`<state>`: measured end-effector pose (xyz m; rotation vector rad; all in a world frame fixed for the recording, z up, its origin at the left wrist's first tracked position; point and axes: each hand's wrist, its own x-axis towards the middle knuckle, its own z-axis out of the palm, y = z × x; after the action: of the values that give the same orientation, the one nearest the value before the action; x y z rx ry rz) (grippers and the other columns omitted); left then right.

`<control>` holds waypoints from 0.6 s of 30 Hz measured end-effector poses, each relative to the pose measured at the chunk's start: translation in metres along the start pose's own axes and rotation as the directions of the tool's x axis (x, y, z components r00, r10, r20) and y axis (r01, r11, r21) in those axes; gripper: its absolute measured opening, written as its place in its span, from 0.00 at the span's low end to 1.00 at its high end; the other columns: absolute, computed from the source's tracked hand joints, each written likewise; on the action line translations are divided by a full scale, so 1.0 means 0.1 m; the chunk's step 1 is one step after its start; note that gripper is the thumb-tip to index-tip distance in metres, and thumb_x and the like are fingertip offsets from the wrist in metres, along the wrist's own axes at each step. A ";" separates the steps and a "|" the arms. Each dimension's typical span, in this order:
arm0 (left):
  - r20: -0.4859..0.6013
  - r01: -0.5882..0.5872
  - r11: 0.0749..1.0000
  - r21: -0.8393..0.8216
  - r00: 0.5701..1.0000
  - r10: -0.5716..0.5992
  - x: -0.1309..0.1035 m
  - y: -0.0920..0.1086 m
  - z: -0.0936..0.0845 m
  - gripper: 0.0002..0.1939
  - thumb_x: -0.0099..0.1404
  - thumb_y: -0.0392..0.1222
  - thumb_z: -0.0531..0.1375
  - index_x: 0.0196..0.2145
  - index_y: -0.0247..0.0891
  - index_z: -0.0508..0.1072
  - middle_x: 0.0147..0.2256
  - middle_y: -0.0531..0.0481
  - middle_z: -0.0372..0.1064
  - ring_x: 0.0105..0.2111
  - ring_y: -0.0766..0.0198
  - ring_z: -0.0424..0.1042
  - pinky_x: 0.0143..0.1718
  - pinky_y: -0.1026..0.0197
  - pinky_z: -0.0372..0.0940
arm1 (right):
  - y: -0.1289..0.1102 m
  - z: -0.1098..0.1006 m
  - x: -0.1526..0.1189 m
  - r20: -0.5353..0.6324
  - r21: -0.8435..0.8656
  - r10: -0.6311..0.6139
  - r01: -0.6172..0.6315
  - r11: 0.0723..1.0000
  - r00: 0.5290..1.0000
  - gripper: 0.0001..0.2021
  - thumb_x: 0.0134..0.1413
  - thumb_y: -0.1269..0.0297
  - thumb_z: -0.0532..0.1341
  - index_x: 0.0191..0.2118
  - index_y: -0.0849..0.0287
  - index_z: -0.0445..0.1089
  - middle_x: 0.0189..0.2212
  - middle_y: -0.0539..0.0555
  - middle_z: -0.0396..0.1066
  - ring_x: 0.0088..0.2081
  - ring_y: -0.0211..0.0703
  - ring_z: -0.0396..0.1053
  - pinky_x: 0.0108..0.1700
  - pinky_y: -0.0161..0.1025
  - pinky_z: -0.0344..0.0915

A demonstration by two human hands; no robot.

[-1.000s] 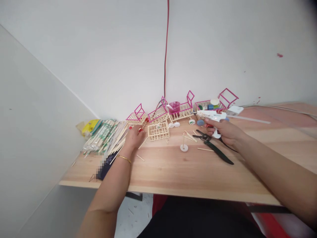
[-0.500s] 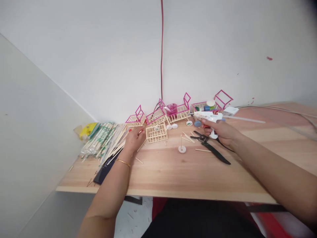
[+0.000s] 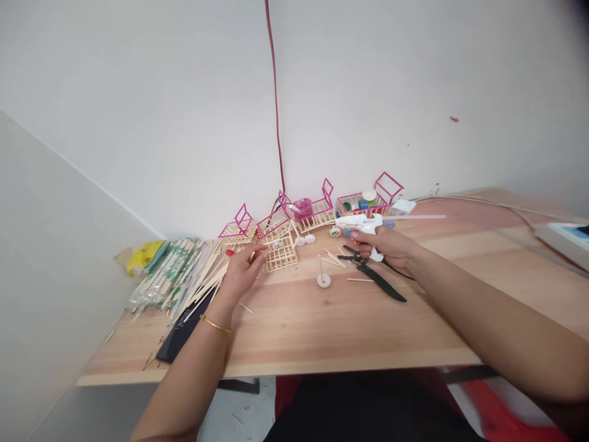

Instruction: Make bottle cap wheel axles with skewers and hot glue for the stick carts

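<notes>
My right hand [image 3: 384,244] is wrapped round the grip of a white glue gun [image 3: 356,222], its nozzle pointing left and a clear glue stick out the back. My left hand [image 3: 243,270] is at the left edge of a small wooden stick frame [image 3: 281,253], thumb and fingers apart, with nothing visible between them. Between the hands, a white disc [image 3: 324,281] lies on the table with a short stick upright in it. Black-handled cutters [image 3: 380,282] lie below the glue gun.
Stick carts with pink trim [image 3: 317,215] line the wall, one holding a pink cup [image 3: 302,210]. Bundled sticks [image 3: 170,270] and a yellow packet [image 3: 146,258] lie at the left beside a dark flat box [image 3: 177,334]. A white power strip [image 3: 564,242] is at the far right.
The view has turned to the right, bringing the power strip in. My left hand's thumb and fingers have spread a little beside the stick frame. My right hand still holds the glue gun.
</notes>
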<state>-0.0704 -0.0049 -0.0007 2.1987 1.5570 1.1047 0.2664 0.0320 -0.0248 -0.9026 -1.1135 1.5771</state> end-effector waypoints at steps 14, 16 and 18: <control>0.534 0.065 0.997 0.052 0.841 -0.082 0.02 0.71 0.38 0.18 0.64 0.43 0.52 0.51 0.35 0.66 0.45 0.43 0.70 0.43 0.57 0.69 0.48 0.54 0.62 | -0.17 -0.17 0.04 -0.083 0.048 -0.034 0.038 0.998 0.996 0.15 0.38 0.62 0.72 0.32 0.57 0.68 0.21 0.46 0.64 0.17 0.28 0.51 0.17 0.31 0.51; 0.500 0.063 0.998 0.017 0.864 -0.063 0.08 0.72 0.49 0.17 0.65 0.41 0.50 0.49 0.34 0.66 0.46 0.41 0.69 0.45 0.57 0.69 0.50 0.53 0.62 | -0.19 -0.19 0.04 -0.094 0.072 -0.024 0.031 0.997 0.995 0.15 0.38 0.63 0.72 0.32 0.58 0.68 0.21 0.46 0.64 0.17 0.28 0.51 0.17 0.31 0.51; 0.434 0.025 0.999 -0.046 0.901 -0.003 0.13 0.72 0.58 0.19 0.65 0.39 0.50 0.52 0.34 0.63 0.51 0.39 0.66 0.50 0.57 0.66 0.54 0.53 0.59 | -0.22 -0.20 0.04 -0.102 0.088 -0.003 0.012 0.996 0.995 0.14 0.38 0.63 0.72 0.31 0.58 0.68 0.22 0.47 0.65 0.17 0.28 0.51 0.16 0.31 0.51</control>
<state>0.0220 -0.0099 0.0062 2.1990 1.3279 0.5788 0.2899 0.0426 -0.0104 -0.9081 -0.9672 1.5448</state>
